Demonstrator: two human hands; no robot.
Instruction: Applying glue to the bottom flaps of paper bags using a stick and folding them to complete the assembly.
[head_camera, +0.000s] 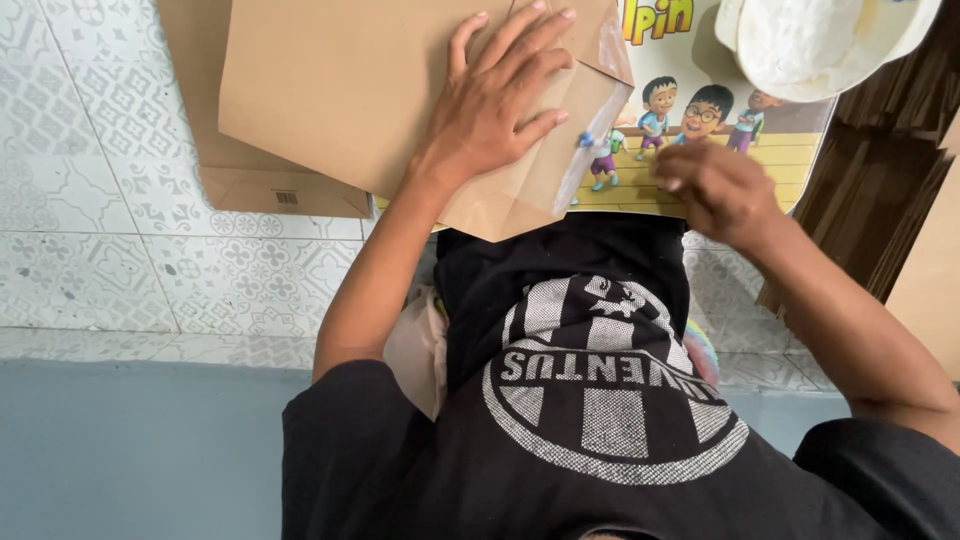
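My left hand (500, 100) lies flat with fingers spread on a folded brown paper bag (350, 90), pressing it down near its folded flap (585, 120), which has a shiny strip along its edge. The bag rests on a colourful board printed with cartoon children (700, 130). My right hand (715, 190) is blurred, with its fingers curled together at the board's near edge just right of the flap. I see nothing in it.
A second brown paper bag (250, 185) lies under the first on the left, on patterned white floor tiles (120, 240). A white bowl-like thing (820, 40) sits at the top right. A stack of brown paper (880, 200) stands at the right. My black printed shirt (600, 400) fills the foreground.
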